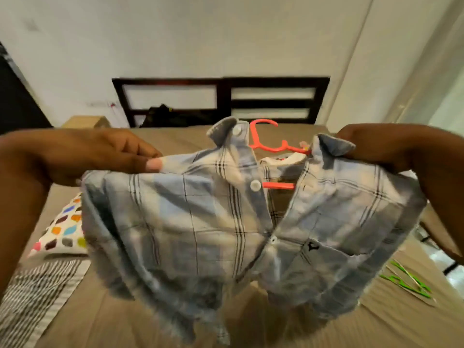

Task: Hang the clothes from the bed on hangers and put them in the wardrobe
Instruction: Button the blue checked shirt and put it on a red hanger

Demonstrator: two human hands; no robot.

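You hold the shirt (226,222) up over the bed (150,322).
Your left hand (100,154) pinches 1 shoulder and your right hand (384,149) grips the other beside the collar; an orange hanger (266,144) shows through the open front.
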